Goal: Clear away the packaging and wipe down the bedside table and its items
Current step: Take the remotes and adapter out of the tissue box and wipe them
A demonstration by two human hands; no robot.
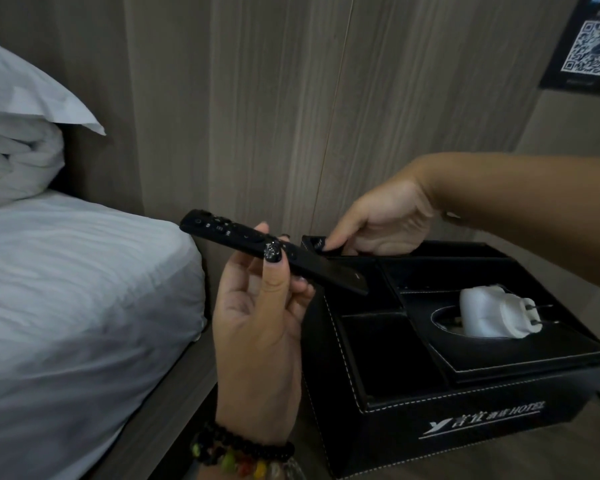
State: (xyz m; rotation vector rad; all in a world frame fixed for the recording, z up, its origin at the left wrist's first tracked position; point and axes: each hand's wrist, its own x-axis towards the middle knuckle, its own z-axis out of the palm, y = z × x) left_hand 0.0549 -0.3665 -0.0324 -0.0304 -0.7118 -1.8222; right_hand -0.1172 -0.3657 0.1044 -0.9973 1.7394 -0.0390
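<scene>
Remote control (250, 251), frame centre, pinched by your left hand (260, 337) above the black organiser box (465, 386); your right hand (378, 220) fingers grip the box's rear rim.

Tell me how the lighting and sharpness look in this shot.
Head view: dim, even light; the black organizer loses detail in its dark compartments, the white charger looks soft, and wide-angle bending curves the wall panels at the edges.
</scene>
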